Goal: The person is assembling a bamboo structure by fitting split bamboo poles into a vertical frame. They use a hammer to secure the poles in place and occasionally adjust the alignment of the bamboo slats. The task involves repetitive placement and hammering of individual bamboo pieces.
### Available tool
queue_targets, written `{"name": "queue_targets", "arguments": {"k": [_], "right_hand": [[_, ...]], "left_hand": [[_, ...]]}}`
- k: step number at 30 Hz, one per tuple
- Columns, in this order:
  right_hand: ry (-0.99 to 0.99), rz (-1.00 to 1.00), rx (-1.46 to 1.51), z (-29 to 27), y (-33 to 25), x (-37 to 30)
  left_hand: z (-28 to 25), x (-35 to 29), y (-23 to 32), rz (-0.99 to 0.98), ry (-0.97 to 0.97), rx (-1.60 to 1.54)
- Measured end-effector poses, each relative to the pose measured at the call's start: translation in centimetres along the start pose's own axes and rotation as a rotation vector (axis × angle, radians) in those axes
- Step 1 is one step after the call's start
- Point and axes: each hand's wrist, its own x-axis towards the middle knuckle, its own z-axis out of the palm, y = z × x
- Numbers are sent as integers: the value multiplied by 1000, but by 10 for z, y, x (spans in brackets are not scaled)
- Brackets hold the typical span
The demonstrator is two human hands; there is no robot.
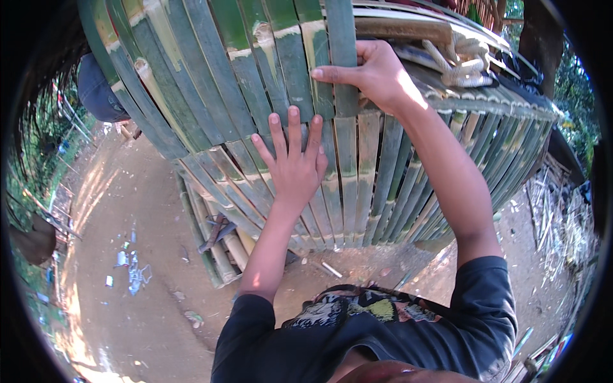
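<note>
A panel of green split-bamboo slats (249,83) slants across the upper middle, its lower ends overlapping a paler surface of bamboo slats (367,169) beneath. My left hand (295,159) lies flat, fingers spread, with its fingertips at the panel's lower edge and the palm over the slats below. At the panel's right edge, my right hand (377,73) grips the outermost slat. The thumb presses on its face, while the other fingers are mostly hidden behind the edge.
Pale rope (465,64) lies coiled at the upper right beside a wooden piece (402,29). Bamboo poles (207,236) sit low at the left. Someone's blue clothing (99,89) shows beyond the panel. Plastic litter (137,274) dots the dirt ground; split-bamboo scraps (562,223) pile at right.
</note>
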Motion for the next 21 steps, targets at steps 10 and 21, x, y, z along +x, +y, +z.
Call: {"name": "queue_targets", "arguments": {"k": [10,21], "right_hand": [[-72,-33,107,-5,17,9],[486,-394,46,3,19,-15]], "left_hand": [[-10,5,4,24,-1,-11],[-36,15,21,14,117,-156]]}}
